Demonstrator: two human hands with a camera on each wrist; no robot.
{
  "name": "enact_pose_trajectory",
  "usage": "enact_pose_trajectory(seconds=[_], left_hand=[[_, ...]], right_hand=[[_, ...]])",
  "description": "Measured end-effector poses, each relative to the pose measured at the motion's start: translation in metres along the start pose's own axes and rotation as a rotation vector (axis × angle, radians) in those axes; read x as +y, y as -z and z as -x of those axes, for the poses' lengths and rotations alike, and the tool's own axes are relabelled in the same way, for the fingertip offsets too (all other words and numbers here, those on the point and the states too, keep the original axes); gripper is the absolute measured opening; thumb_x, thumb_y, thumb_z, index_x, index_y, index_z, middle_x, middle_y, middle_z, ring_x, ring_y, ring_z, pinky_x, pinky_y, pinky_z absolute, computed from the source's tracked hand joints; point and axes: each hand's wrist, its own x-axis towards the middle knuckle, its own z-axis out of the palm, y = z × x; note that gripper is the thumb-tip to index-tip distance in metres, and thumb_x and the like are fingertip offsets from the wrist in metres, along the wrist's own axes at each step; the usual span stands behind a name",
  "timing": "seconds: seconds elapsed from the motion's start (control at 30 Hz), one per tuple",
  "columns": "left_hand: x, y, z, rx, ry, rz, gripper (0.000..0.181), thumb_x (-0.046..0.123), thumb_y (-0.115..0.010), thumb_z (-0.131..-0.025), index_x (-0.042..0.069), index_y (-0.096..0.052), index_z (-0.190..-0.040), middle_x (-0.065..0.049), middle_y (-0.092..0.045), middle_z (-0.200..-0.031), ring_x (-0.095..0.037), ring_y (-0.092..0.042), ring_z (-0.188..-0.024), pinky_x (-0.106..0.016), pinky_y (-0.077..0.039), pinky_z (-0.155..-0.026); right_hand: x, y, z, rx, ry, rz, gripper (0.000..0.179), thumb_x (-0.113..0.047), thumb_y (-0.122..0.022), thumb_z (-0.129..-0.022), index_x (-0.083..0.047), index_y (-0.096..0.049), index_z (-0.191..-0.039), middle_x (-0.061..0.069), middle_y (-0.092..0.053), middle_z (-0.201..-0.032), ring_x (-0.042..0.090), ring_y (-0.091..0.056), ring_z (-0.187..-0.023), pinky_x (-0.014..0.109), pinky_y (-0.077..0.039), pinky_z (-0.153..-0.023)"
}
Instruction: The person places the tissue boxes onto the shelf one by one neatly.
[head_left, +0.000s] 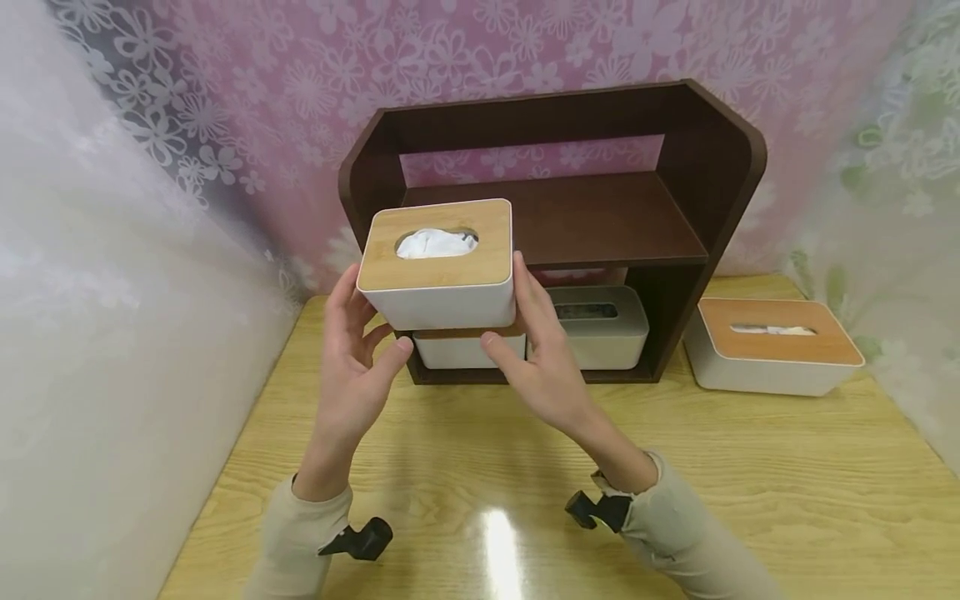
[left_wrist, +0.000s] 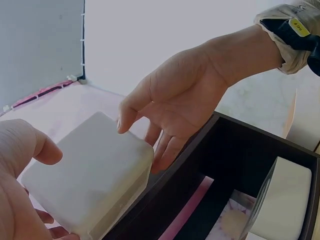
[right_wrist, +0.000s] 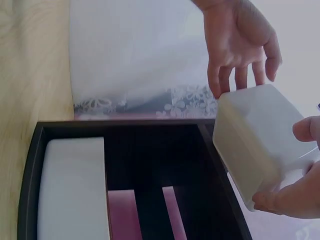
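Note:
Lifted in front of the dark brown shelf unit is a white tissue box with a light wooden lid and white tissue in its oval slot. At its left side my left hand holds it, thumb towards the front. My right hand grips the opposite side, fingers along the wall. Both wrist views show the box's pale underside between the two hands. Behind it on the lower shelf, a wood-lidded box is partly hidden. Beside that stands a grey-lidded box, close behind the right hand.
The shelf unit stands against a pink floral backdrop, with its upper board behind the held box. Right of it, another wood-lidded tissue box rests on the wood-grain table. A pale wall borders the left.

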Motion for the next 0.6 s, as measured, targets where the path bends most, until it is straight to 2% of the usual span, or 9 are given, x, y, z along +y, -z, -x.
enact_pose_trajectory(seconds=[0.17, 0.4, 0.5, 0.6], left_hand=[[-0.002, -0.002, -0.006, 0.001, -0.008, -0.009, 0.083, -0.014, -0.058, -0.085, 0.010, -0.022, -0.156, -0.008, -0.038, -0.152, -0.027, -0.040, -0.134, -0.038, -0.037, -0.104], [-0.002, -0.002, -0.013, -0.004, -0.023, -0.031, 0.081, -0.013, -0.059, -0.086, 0.010, -0.023, -0.156, -0.005, -0.038, -0.152, -0.025, -0.040, -0.136, -0.041, -0.035, -0.106], [-0.004, -0.002, -0.017, -0.002, -0.019, -0.039, 0.081, -0.010, -0.060, -0.087, 0.010, -0.023, -0.156, -0.003, -0.038, -0.153, -0.024, -0.040, -0.136, -0.041, -0.034, -0.107], [-0.006, -0.001, -0.021, 0.009, -0.009, -0.014, 0.079, -0.010, -0.059, -0.087, 0.009, -0.023, -0.155, -0.004, -0.036, -0.154, -0.023, -0.039, -0.138, -0.042, -0.033, -0.112]], right_hand=[[0.003, 0.005, -0.009, -0.015, -0.050, -0.059, 0.083, -0.004, -0.055, -0.099, -0.025, -0.004, -0.160, -0.003, -0.010, -0.164, 0.016, -0.032, -0.141, 0.034, -0.042, -0.101], [0.005, 0.007, -0.019, -0.015, -0.081, -0.070, 0.082, -0.006, -0.055, -0.099, -0.030, -0.004, -0.159, -0.003, -0.015, -0.163, 0.015, -0.030, -0.142, 0.043, -0.037, -0.111], [0.005, 0.008, -0.023, -0.014, -0.090, -0.052, 0.081, -0.008, -0.054, -0.100, -0.030, -0.004, -0.159, -0.003, -0.014, -0.163, 0.015, -0.030, -0.143, 0.042, -0.037, -0.111], [0.006, 0.009, -0.028, -0.006, -0.091, -0.029, 0.076, -0.008, -0.052, -0.101, -0.027, -0.006, -0.159, 0.003, -0.016, -0.163, 0.016, -0.030, -0.144, 0.040, -0.035, -0.113]])
